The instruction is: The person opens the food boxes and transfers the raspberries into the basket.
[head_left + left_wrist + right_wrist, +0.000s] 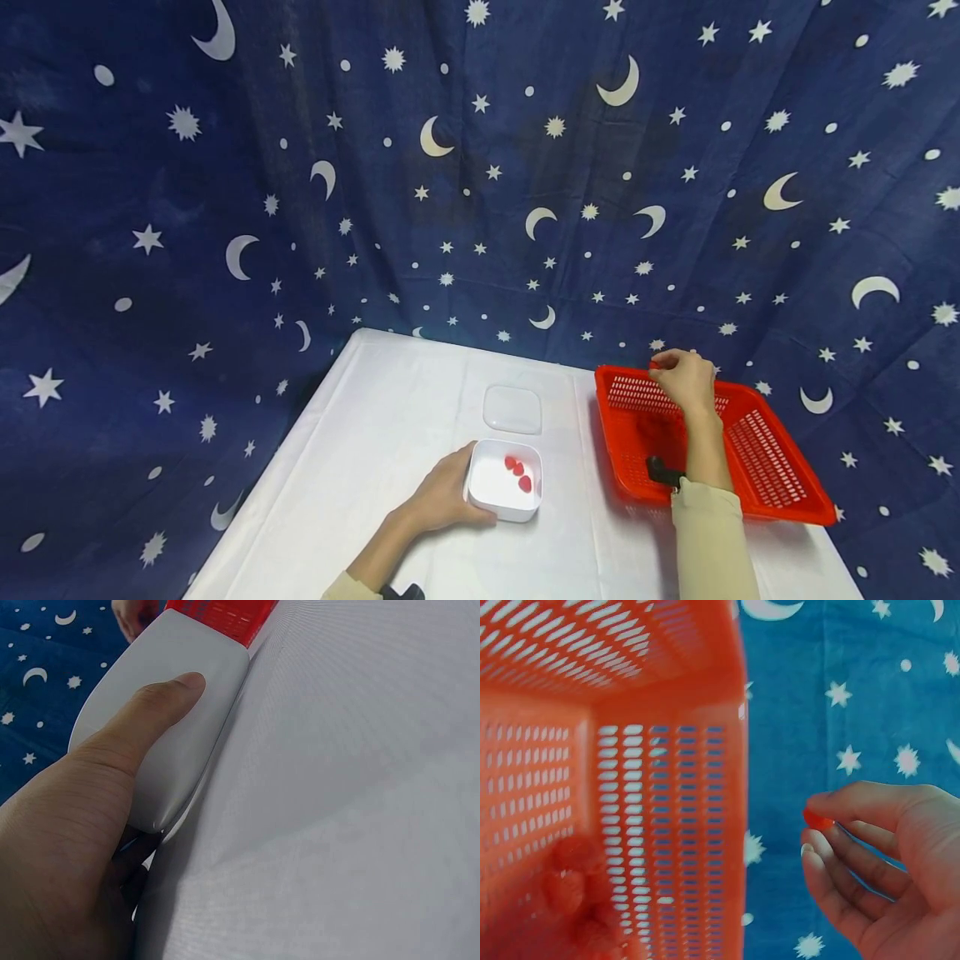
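My left hand (444, 493) grips a white square box (486, 497) standing on the table, its thumb (169, 701) along the near wall and its other fingers round the left side. Three small red berry-like pieces (518, 470) lie inside the box. Above the far rim of a red slotted plastic basket (626, 462), my right hand (688, 382) pinches another red berry-like piece (817, 820) between thumb and fingertips. More red lumps (577, 881) lie blurred in the bottom of the basket.
Behind the box, a clear lid with rounded corners (512, 409) lies flat on the white-clothed table (337, 467). The basket stands at the table's right side. A dark blue curtain (480, 200) with moons and stars hangs along the back and both sides.
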Demonstrator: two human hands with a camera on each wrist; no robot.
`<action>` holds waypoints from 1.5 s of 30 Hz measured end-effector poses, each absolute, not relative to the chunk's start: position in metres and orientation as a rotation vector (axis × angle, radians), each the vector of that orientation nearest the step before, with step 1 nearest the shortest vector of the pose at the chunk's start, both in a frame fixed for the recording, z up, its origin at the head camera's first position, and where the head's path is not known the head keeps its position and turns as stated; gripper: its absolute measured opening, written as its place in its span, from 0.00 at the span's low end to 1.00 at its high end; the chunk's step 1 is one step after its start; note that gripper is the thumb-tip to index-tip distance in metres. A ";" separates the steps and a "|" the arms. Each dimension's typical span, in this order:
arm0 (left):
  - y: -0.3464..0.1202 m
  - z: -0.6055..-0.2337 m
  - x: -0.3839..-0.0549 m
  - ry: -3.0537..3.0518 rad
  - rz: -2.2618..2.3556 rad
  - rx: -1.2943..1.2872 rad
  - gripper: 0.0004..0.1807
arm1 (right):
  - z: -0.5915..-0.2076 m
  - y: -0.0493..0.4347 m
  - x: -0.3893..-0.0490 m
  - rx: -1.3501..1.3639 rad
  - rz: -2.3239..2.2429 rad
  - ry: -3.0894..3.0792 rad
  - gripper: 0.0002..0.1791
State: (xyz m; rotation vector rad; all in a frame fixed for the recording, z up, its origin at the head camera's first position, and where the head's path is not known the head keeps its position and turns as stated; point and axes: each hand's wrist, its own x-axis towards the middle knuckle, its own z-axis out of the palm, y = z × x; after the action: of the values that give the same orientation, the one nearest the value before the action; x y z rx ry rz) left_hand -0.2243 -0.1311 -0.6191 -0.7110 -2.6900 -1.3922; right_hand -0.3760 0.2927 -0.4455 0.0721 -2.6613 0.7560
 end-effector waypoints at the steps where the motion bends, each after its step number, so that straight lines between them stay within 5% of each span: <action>1: -0.131 -0.619 -0.224 -2.689 -1.391 -0.712 0.64 | -0.448 0.296 -0.377 0.062 0.755 -2.673 0.11; 14: -0.128 -0.615 -0.224 -2.668 -1.421 -0.732 0.62 | -0.461 0.323 -0.377 -0.498 0.706 -2.922 0.16; 31: -0.131 -0.620 -0.225 -2.701 -1.377 -0.692 0.65 | -0.485 0.335 -0.386 -0.533 0.683 -3.100 0.17; 45: -0.130 -0.620 -0.226 -2.683 -1.391 -0.707 0.63 | -0.488 0.330 -0.382 -0.588 0.663 -3.121 0.32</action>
State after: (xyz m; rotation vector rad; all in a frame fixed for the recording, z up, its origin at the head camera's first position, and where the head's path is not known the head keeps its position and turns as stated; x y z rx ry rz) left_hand -0.2255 -0.1304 -0.6198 -0.7065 -2.6832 -1.3915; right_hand -0.3820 0.3304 -0.4884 -0.5877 -3.1208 0.6631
